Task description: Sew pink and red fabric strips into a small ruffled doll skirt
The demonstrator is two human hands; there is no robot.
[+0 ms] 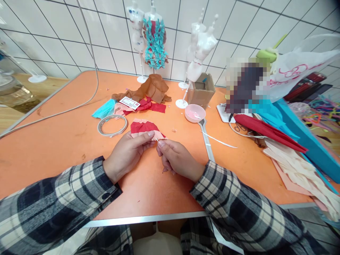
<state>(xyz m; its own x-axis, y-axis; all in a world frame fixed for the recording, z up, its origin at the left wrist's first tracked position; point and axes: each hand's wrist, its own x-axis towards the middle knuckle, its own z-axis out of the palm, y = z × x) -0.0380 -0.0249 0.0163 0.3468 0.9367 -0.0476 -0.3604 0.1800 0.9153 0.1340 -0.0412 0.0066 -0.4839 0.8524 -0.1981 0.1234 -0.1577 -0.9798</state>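
In the middle of the frame, a small, thin, crinkled piece of red and pale pink sheet material (145,128) is held just above the orange table (66,170), its red part toward the top and a pink band along its lower edge. The left hand (124,152) grips this piece at the lower edge, thumb flat on the pink band and the other fingers tucked underneath. The right hand (177,154), just beside it, pinches a slim white sliver (156,139) between thumb and forefinger, its tip pointing at the pink edge; whether the tip touches cannot be told. The crinkled piece looks very light and soft, likely crepe paper or thin cloth, so it probably creases or tears under a hard pull; a flat, gentle hold close to the edge seems best. The sliver appears light and fairly stiff, easiest to take near its end, as here. Left of the piece lies a ring-shaped roll of pale tape (112,135); to its upper right stands a translucent pink plastic bowl (190,118), and a narrow white strip (221,139) lies right of centre.
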